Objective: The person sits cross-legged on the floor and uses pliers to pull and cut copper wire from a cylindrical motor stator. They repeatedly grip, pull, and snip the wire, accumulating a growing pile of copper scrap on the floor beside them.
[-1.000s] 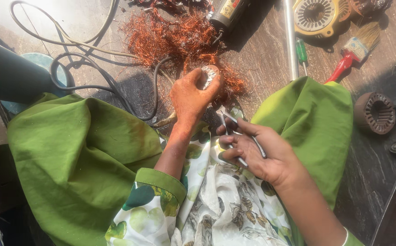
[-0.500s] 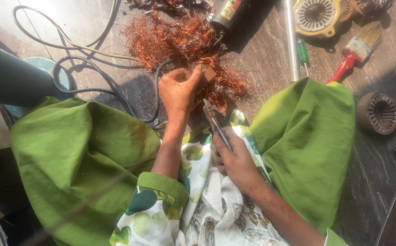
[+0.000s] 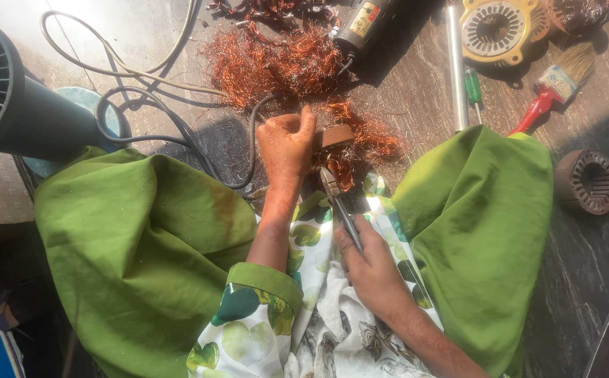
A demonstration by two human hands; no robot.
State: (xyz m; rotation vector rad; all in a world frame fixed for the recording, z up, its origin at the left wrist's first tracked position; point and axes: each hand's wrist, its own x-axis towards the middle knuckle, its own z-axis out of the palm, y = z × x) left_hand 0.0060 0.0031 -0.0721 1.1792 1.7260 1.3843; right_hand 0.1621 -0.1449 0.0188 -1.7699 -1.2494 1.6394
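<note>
Your left hand (image 3: 287,143) has its fingers clamped on a small brown block (image 3: 336,135), held just above the tangled copper wire (image 3: 276,66) on the floor. Your right hand (image 3: 371,269) has its fingers wrapped tight around a pair of pliers (image 3: 339,206), whose tip points up at the block, close below your left thumb. If the tip slips off, it could nick that thumb; loose strands could snag it.

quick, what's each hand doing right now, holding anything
Left hand: closed on a small brown block above the copper wire.
Right hand: closed on the pliers, tip toward the block.
</note>
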